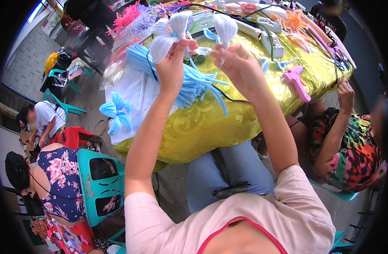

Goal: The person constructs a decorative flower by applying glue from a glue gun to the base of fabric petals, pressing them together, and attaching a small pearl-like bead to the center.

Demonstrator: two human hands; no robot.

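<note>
My left hand [172,61] is raised over the near part of the table, its fingers closed on a white flower [163,44] with fuzzy petals. To its right my right hand [240,67] pinches a single white petal [226,28] by its lower end. The two pieces are held apart. Beneath my hands lies a bundle of light blue pipe cleaners [194,89]. A finished-looking blue and white flower [116,112] rests on a white sheet [134,99] at the left. Loose blue petal pieces [282,64] lie right of my right hand.
A pink glue gun [296,81] sits near the table's right edge on the yellow cloth [181,137]. Beyond it are a white power strip [273,44], orange flowers [295,20] and scissors [341,61]. Another person's hand [345,94] is at the right edge. Seated people are at the left.
</note>
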